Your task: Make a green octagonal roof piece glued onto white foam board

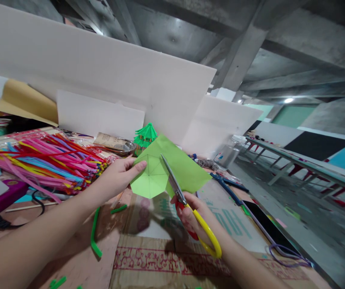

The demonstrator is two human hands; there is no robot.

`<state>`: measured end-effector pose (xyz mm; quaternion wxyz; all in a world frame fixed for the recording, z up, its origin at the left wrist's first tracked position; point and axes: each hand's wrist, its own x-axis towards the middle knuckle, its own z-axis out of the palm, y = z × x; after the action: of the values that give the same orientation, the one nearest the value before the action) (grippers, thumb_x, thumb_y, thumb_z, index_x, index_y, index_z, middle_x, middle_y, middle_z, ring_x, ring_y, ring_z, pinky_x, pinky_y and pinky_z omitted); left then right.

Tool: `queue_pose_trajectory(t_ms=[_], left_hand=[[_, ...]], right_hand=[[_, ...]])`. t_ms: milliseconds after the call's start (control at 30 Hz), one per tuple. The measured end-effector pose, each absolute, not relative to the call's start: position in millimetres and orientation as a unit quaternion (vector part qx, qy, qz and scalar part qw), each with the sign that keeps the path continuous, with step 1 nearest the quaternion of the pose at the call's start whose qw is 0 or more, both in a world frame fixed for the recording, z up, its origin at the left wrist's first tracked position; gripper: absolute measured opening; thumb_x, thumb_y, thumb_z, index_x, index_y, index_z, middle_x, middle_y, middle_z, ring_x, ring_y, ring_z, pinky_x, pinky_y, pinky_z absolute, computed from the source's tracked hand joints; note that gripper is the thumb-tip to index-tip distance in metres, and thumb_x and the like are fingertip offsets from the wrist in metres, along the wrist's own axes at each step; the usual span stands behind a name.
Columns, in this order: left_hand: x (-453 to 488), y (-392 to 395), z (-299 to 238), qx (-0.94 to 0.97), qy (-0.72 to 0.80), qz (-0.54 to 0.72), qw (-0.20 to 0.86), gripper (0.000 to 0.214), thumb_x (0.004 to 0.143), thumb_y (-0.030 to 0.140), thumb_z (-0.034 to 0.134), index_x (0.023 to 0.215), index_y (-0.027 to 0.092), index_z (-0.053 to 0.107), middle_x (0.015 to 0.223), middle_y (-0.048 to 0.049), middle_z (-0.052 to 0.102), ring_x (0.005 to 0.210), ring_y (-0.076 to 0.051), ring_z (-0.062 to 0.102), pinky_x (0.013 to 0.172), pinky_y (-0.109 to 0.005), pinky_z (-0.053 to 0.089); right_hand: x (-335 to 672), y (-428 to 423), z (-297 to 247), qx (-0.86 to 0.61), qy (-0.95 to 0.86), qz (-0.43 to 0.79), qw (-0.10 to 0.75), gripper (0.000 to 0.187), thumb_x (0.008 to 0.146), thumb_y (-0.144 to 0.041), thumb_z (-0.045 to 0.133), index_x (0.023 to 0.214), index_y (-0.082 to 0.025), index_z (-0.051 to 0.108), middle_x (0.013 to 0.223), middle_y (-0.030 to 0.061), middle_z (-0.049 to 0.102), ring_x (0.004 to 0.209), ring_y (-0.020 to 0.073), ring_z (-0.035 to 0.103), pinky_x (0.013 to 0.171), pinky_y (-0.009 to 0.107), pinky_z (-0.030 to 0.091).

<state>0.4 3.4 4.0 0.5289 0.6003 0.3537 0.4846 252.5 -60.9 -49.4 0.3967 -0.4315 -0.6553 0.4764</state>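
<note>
My left hand (118,173) pinches the left edge of a light green sheet of paper (187,166) and holds it up above the table. Pencil lines fan out across the sheet. My right hand (192,214) grips scissors (180,196) with red and yellow handles. Their blades point up and left and are in the paper, along a cut that runs into it from below. A small green paper pagoda-like model (145,134) stands just behind the sheet.
A heap of coloured pipe cleaners (48,160) lies at the left. White boards (100,72) lean at the back. Flattened cardboard (160,257) covers the table, with green pipe-cleaner bits (94,237), blue pliers (229,188) and a phone (268,228) at the right edge.
</note>
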Motion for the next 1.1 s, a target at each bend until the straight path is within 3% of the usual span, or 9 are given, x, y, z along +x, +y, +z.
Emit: queue_pose_trajectory(t_ms=[367,567,767,833,967,1100], left_hand=[[-1.1,3.3,2.4,0.608,0.35,0.484,0.523,0.048,0.069,0.062,0.078,0.078,0.014,0.073,0.069,-0.0055,0.074,0.059,-0.019,0.066,0.053,-0.027,0.053],[-3.5,5.9,-4.3,0.621,0.353,0.471,0.518,0.042,0.069,0.05,0.083,0.092,0.016,0.076,0.086,-0.0068,0.078,0.077,-0.024,0.073,0.067,-0.03,0.059],[-5.1,9.4,-1.2,0.586,0.375,0.528,0.487,0.048,0.072,0.052,0.079,0.102,0.014,0.073,0.091,-0.0076,0.078,0.082,-0.025,0.074,0.073,-0.034,0.06],[-4.9,8.5,0.8,0.568,0.356,0.554,0.494,0.046,0.074,0.051,0.078,0.104,0.016,0.07,0.089,-0.0056,0.077,0.078,-0.023,0.073,0.069,-0.032,0.059],[-4.0,3.2,3.5,0.576,0.377,0.553,0.47,0.044,0.078,0.053,0.073,0.1,0.016,0.067,0.074,-0.0017,0.072,0.052,-0.015,0.061,0.042,-0.022,0.046],[-3.2,1.2,2.8,0.59,0.346,0.535,0.495,0.043,0.076,0.049,0.078,0.103,0.016,0.068,0.081,-0.0018,0.075,0.064,-0.015,0.067,0.057,-0.022,0.053]], right_hand=[[246.8,-63.8,-43.8,-0.459,-0.634,0.486,0.389,0.075,0.07,-0.082,0.064,0.105,-0.016,0.057,0.063,-0.0079,0.037,0.048,0.0055,0.026,0.041,0.019,0.02],[247.5,-63.2,-45.2,-0.445,-0.631,0.492,0.401,0.072,0.073,-0.079,0.065,0.105,-0.016,0.056,0.062,-0.0084,0.038,0.047,0.0047,0.026,0.04,0.018,0.021],[247.2,-64.2,-45.9,-0.429,-0.647,0.499,0.387,0.068,0.078,-0.079,0.059,0.104,-0.018,0.053,0.061,-0.009,0.036,0.045,0.0046,0.025,0.039,0.019,0.022],[246.9,-64.5,-47.1,-0.418,-0.654,0.499,0.385,0.066,0.08,-0.079,0.056,0.106,-0.018,0.052,0.062,-0.0087,0.035,0.045,0.0053,0.027,0.039,0.019,0.022],[249.1,-65.5,-49.8,-0.396,-0.679,0.483,0.386,0.06,0.088,-0.074,0.05,0.112,-0.018,0.051,0.066,-0.0068,0.039,0.048,0.0065,0.03,0.041,0.02,0.024],[255.0,-66.5,-52.5,-0.384,-0.716,0.444,0.377,0.056,0.095,-0.069,0.042,0.118,-0.018,0.05,0.072,-0.0039,0.044,0.053,0.0083,0.036,0.046,0.022,0.03]])
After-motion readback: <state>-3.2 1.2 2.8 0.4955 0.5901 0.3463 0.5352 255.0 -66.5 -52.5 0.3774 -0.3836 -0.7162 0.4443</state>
